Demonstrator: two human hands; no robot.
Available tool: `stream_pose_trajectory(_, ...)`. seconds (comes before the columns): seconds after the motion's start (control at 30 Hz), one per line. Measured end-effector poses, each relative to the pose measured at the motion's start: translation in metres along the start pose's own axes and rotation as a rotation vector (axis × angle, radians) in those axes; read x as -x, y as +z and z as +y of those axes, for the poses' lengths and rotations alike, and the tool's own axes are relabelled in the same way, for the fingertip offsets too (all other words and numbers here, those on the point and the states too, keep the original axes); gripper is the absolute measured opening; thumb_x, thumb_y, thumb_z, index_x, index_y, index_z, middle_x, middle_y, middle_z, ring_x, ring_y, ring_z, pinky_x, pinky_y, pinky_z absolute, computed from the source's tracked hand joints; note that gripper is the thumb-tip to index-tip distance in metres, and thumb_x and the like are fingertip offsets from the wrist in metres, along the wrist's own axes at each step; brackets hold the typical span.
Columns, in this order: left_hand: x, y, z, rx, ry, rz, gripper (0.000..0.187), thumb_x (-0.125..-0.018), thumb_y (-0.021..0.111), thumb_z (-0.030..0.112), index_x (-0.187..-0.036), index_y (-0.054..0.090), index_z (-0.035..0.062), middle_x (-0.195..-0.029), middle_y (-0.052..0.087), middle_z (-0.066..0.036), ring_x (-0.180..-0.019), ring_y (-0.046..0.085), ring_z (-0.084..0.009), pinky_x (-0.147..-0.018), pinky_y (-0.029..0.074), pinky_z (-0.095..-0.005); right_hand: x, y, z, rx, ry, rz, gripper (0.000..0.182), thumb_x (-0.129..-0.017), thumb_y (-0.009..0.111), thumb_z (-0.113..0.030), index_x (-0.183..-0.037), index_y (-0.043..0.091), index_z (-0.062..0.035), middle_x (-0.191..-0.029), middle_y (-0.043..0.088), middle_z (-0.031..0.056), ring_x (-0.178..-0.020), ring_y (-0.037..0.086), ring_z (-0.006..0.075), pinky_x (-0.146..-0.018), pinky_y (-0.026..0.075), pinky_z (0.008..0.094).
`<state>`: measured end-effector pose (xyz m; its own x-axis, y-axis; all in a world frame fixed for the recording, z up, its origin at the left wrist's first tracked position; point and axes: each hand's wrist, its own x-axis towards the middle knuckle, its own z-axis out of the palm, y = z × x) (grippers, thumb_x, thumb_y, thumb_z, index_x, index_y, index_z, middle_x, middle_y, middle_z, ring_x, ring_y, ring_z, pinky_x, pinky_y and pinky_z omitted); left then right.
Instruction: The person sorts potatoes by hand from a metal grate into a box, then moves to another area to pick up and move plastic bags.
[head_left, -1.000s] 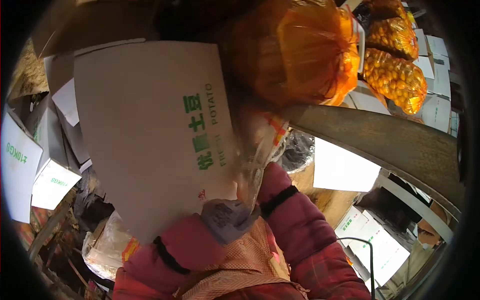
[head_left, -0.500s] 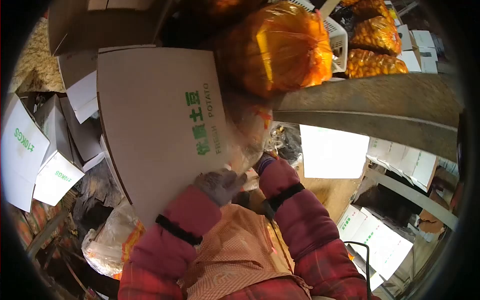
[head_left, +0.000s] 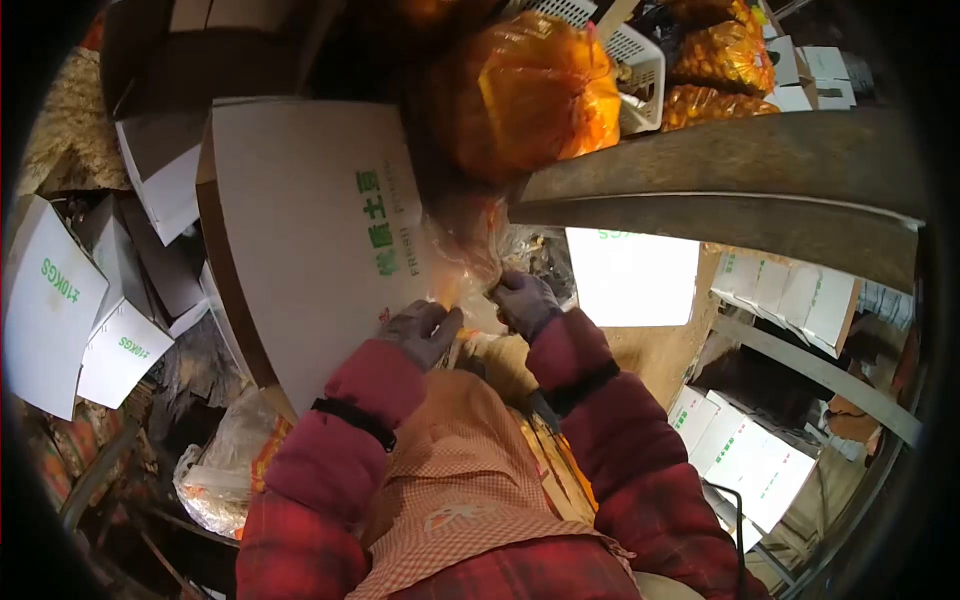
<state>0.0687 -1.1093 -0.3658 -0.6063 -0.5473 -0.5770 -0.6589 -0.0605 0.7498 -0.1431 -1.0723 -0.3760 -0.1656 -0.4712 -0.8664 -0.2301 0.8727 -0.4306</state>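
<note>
A large white carton [head_left: 310, 200] with green "FRESH POTATO" print stands tilted in front of me. Clear plastic bag film [head_left: 465, 255] bulges along its right edge. My left hand [head_left: 420, 332], in a grey glove, lies at the carton's lower right corner, its fingers closed at the film's lower end. On the other side of the film my right hand [head_left: 525, 300], gloved too, pinches the film's edge between thumb and fingers. What lies inside the film is blurred by glare.
An orange bag full of round produce [head_left: 530, 100] sits beyond the carton, by a white plastic crate [head_left: 640, 75]. A thick beam [head_left: 720, 175] crosses at right. More white cartons [head_left: 740, 460] stand at right and left. A crumpled plastic bundle [head_left: 220, 480] lies lower left.
My right hand has come into fuller view, pinching the film. My left hand has shifted up and slightly left, away from the right hand. The whole view has swung a little.
</note>
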Motion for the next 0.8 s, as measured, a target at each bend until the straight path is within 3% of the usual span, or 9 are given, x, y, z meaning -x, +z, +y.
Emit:
stream_pose_trajectory(0.07, 0.002, 0.008, -0.006, -0.120, 0.196, 0.024, 0.047, -0.093, 0.047, 0.045, -0.101, 0.064, 0.0012, -0.103, 0.059, -0.018, -0.095, 0.060, -0.0321, -0.082, 0.047, -0.0387, -0.011, 0.017, -0.003, 0.207, 0.072, 0.049, 0.035, -0.087, 0.061, -0.034, -0.112, 0.064, -0.0086, -0.080, 0.065, 0.0053, -0.066, 0.064, 0.0175, -0.054, 0.053, 0.0314)
stream_pose_trajectory(0.1, -0.002, 0.004, 0.011, 0.017, -0.091, -0.042, 0.043, -0.094, 0.048, 0.042, -0.102, 0.064, 0.0029, -0.102, 0.059, -0.018, -0.095, 0.060, -0.0322, -0.083, 0.047, -0.0395, -0.015, 0.022, 0.008, 0.254, 0.059, 0.060, 0.035, -0.087, 0.061, -0.034, -0.111, 0.064, -0.0083, -0.079, 0.065, 0.0052, -0.066, 0.063, 0.0173, -0.053, 0.053, 0.0315)
stream_pose_trajectory(0.23, -0.007, 0.013, -0.003, -0.018, -0.094, -0.031, 0.042, -0.093, 0.050, 0.040, -0.103, 0.063, 0.0022, -0.101, 0.060, -0.018, -0.095, 0.060, -0.0318, -0.083, 0.047, -0.0392, -0.008, 0.026, 0.054, 0.262, 0.040, 0.027, 0.036, -0.087, 0.061, -0.035, -0.109, 0.064, -0.0071, -0.076, 0.064, 0.0046, -0.063, 0.062, 0.0167, -0.052, 0.051, 0.0319)
stream_pose_trajectory(0.43, 0.014, 0.014, -0.001, -0.168, 0.231, 0.033, 0.036, -0.089, 0.055, 0.036, -0.101, 0.063, 0.0033, -0.106, 0.060, -0.016, -0.099, 0.059, -0.0314, -0.086, 0.047, -0.0418, -0.003, 0.025, 0.065, 0.220, -0.022, -0.011, 0.037, -0.087, 0.060, -0.037, -0.105, 0.064, -0.0053, -0.072, 0.061, 0.0036, -0.059, 0.060, 0.0159, -0.050, 0.049, 0.0326)
stream_pose_trajectory(0.5, 0.037, 0.027, -0.003, -0.552, 0.328, 0.479, 0.033, -0.084, 0.058, 0.031, -0.105, 0.061, 0.0064, -0.110, 0.059, -0.015, -0.104, 0.057, -0.0343, -0.091, 0.044, -0.0469, -0.001, 0.018, 0.061, 0.178, -0.064, -0.026, 0.037, -0.087, 0.060, -0.038, -0.104, 0.064, -0.0047, -0.071, 0.061, 0.0033, -0.058, 0.059, 0.0156, -0.049, 0.049, 0.0328)
stream_pose_trajectory(0.53, 0.046, 0.028, -0.008, -0.555, 0.329, 0.493, 0.033, -0.084, 0.058, 0.031, -0.105, 0.061, 0.0064, -0.110, 0.059, -0.015, -0.104, 0.057, -0.0343, -0.091, 0.044, -0.0469, 0.005, 0.013, 0.056, 0.152, -0.082, -0.040, 0.038, -0.087, 0.060, -0.038, -0.104, 0.064, -0.0045, -0.070, 0.060, 0.0032, -0.057, 0.058, 0.0154, -0.049, 0.048, 0.0329)
stream_pose_trajectory(0.63, 0.074, 0.022, -0.022, -0.770, 0.325, 0.558, 0.035, -0.080, 0.059, 0.028, -0.109, 0.057, 0.0082, -0.116, 0.056, -0.014, -0.116, 0.050, -0.0356, -0.098, 0.038, -0.0504, 0.053, -0.009, 0.031, 0.091, -0.107, -0.062, 0.038, -0.087, 0.060, -0.039, -0.103, 0.064, -0.0039, -0.068, 0.060, 0.0029, -0.056, 0.058, 0.0151, -0.048, 0.048, 0.0331)
stream_pose_trajectory(0.7, 0.080, 0.012, -0.017, -0.882, 0.193, 0.290, 0.037, -0.072, 0.063, 0.021, -0.106, 0.058, 0.0061, -0.125, 0.049, -0.012, -0.125, 0.041, -0.0299, -0.105, 0.032, -0.0461, 0.096, -0.034, 0.010, 0.074, 0.075, -0.101, 0.044, -0.087, 0.060, -0.046, -0.093, 0.064, -0.0024, -0.065, 0.057, 0.0023, -0.052, 0.055, 0.0125, -0.043, 0.044, 0.0286)
stream_pose_trajectory(0.8, 0.081, 0.024, -0.030, -0.915, 0.237, 0.413, 0.039, -0.072, 0.063, 0.023, -0.107, 0.057, 0.0055, -0.126, 0.049, -0.012, -0.127, 0.040, -0.0291, -0.108, 0.029, -0.0452, 0.153, -0.069, -0.010, 0.038, 0.134, -0.052, 0.044, -0.086, 0.062, -0.045, -0.082, 0.061, -0.0009, -0.061, 0.055, 0.0028, -0.049, 0.053, 0.0122, -0.044, 0.044, 0.0282)
